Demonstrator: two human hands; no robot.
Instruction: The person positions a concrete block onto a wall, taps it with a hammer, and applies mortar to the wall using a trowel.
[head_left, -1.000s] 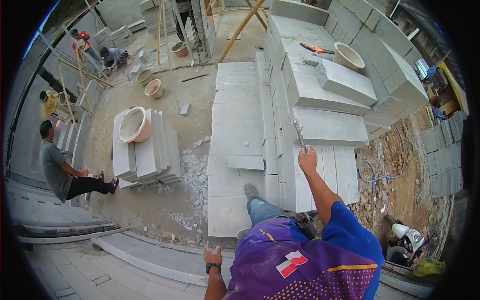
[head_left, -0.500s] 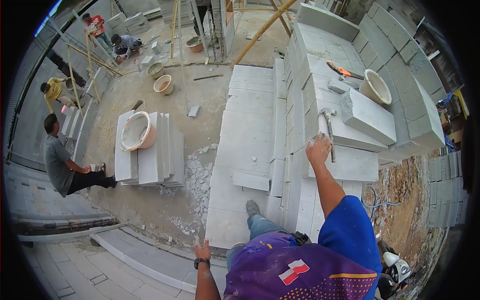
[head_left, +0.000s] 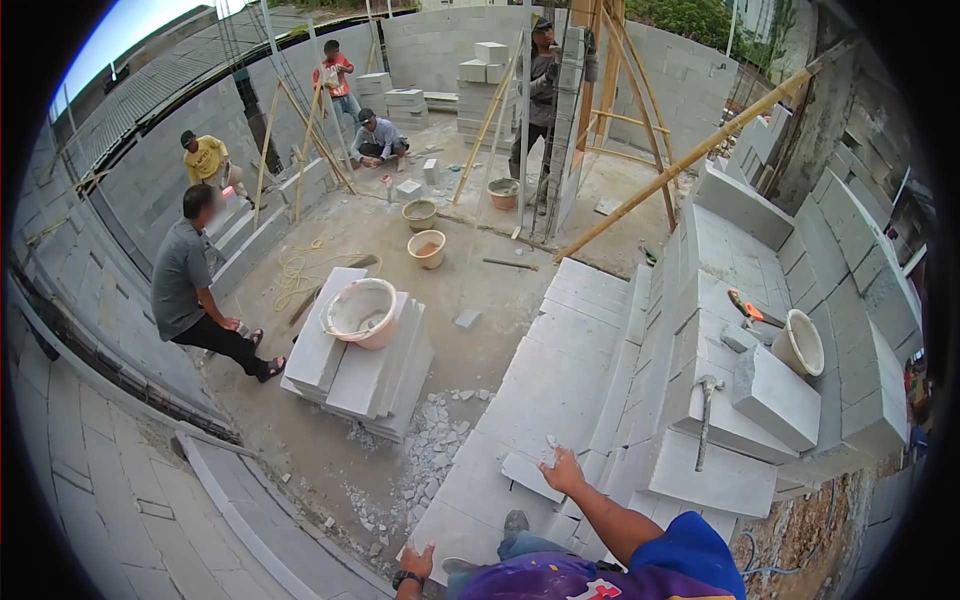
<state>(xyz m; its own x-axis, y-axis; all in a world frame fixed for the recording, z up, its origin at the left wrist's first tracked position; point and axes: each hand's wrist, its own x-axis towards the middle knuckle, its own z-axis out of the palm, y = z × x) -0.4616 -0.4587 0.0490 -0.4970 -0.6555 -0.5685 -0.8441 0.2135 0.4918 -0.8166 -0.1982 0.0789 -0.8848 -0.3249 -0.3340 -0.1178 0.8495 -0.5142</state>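
My right hand point(head_left: 564, 473) reaches over the pale block platform point(head_left: 540, 380), fingers apart and nothing seen in them. It is nearest to a loose cut piece of lightweight block point(head_left: 533, 477) lying there; I cannot tell whether they touch. A small chip point(head_left: 551, 440) lies just beyond the fingertips. My left hand point(head_left: 417, 561), with a dark watch at the wrist, hangs low beside the platform, open and holding nothing. To the right, a hammer point(head_left: 706, 420) rests on the stepped blocks point(head_left: 715, 470), beside a larger cut block point(head_left: 777, 400).
An orange-handled saw point(head_left: 752, 308) and a bucket point(head_left: 799, 343) sit on the right-hand blocks. Left of the platform are rubble point(head_left: 432, 450) and stacked blocks point(head_left: 400, 395) bearing another bucket point(head_left: 362, 312). A person in grey point(head_left: 180, 270) sits at left; several others work farther back.
My right hand has left the area beside the hammer and moved left and down toward the loose block piece. The hammer stays on the blocks. My view has tilted up and turned left.
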